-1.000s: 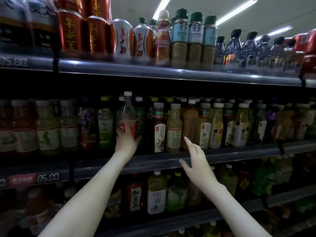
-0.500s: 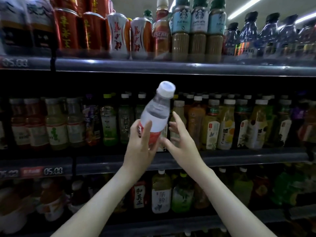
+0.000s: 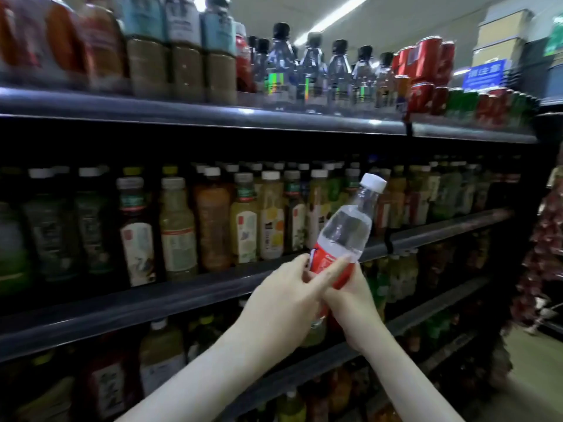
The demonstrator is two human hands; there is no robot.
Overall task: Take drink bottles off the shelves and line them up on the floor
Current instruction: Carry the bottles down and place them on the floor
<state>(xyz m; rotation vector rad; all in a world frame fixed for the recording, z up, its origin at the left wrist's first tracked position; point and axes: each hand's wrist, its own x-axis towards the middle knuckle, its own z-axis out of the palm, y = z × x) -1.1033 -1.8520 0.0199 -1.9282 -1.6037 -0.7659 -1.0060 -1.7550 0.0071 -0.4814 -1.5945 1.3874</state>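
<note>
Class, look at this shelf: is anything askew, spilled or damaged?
Only the clear water bottle tilts, cap toward upper right, held by the left hand and right hand. Shelved bottles stand upright; no spill or damage shows.

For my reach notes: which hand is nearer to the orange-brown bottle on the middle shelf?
Left. The left hand is below and right of the orange-brown bottle; the right hand is farther right.

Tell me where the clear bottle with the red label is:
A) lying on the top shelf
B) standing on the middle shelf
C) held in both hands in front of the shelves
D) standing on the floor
C: the left hand and right hand both hold the bottle at its red label, tilted, in front of the shelf.
</note>
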